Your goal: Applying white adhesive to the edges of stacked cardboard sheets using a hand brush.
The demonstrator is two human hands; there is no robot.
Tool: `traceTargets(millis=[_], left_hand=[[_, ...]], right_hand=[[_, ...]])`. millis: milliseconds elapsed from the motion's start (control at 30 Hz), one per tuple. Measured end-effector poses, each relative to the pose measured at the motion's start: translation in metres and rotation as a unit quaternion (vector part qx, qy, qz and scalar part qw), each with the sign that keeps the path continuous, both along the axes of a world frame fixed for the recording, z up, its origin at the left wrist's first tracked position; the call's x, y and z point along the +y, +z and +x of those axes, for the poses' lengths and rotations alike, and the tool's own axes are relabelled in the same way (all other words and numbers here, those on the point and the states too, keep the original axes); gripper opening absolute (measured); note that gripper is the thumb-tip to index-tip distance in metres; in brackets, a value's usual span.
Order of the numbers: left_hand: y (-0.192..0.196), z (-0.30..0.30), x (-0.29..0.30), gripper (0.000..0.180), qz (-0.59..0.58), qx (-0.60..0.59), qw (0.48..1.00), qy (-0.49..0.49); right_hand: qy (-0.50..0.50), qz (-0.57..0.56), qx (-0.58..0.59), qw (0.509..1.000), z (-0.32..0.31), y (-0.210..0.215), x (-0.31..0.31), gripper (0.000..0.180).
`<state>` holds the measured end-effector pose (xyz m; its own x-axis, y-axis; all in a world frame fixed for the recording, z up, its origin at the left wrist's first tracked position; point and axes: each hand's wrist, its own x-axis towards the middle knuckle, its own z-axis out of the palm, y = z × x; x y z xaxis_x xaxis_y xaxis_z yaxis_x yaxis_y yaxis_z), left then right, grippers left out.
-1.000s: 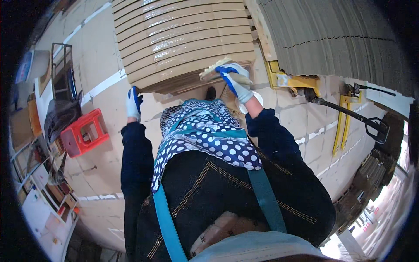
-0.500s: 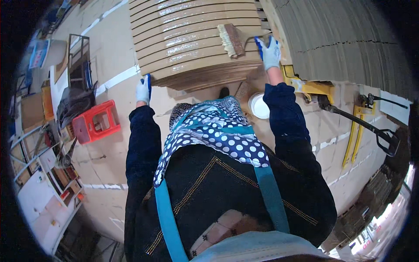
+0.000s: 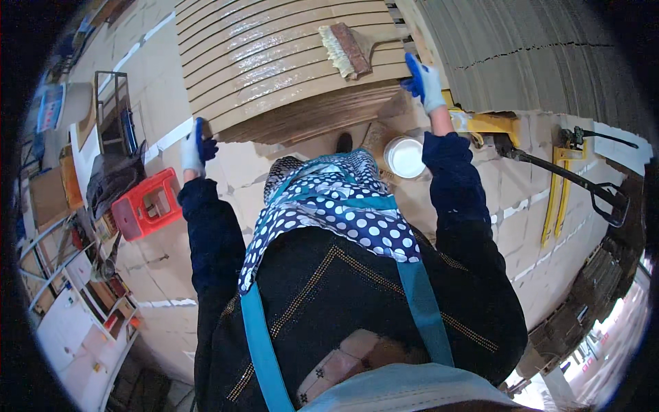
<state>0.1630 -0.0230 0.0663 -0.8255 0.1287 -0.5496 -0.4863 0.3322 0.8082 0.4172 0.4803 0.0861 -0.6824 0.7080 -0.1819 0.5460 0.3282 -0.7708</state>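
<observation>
The gloved right hand (image 3: 424, 81) is gripping a wide wooden-handled paintbrush (image 3: 347, 49), now reaching farther across the glossy stack of tan cardboard strips (image 3: 274, 62) than before. The gloved left hand (image 3: 195, 145) is still clasping the stack's near corner. A round white glue tub (image 3: 405, 156) is sitting on the floor below.

Gloves: the left hand (image 3: 194, 144) and right hand (image 3: 424, 81) wore white knit gloves with blue coated palms.
Sleeves: long, dark navy.
Scarf: navy and white polka-dot fabric with teal patches.
Top: black, edged in gold stud lines.
Straps: two teal bands.
</observation>
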Motion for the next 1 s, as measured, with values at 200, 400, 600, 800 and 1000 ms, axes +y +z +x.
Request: traceTargets(millis=[200,400,600,800,1000], left_hand=[[-0.067,0.018,0.012,0.027,0.093,0.221,0.966,0.1],[-0.056,0.014,0.056,0.035,-0.293,0.276,0.907,0.123],[-0.035,0.013,0.071,0.042,-0.382,0.29,0.871,0.11],[-0.031,0.016,0.074,0.041,-0.414,0.285,0.86,0.085],[-0.039,0.004,0.063,0.045,-0.432,0.252,0.866,0.029]], right_hand=[[-0.139,0.162,0.108,0.971,-0.014,-0.066,-0.029,0.037],[-0.151,0.266,-0.109,0.946,-0.036,-0.075,-0.027,0.041],[-0.134,0.283,-0.166,0.935,-0.046,-0.059,-0.032,0.045],[-0.13,0.258,-0.17,0.942,-0.044,-0.057,-0.027,0.057],[-0.118,0.262,-0.193,0.938,-0.05,-0.057,-0.025,0.058]])
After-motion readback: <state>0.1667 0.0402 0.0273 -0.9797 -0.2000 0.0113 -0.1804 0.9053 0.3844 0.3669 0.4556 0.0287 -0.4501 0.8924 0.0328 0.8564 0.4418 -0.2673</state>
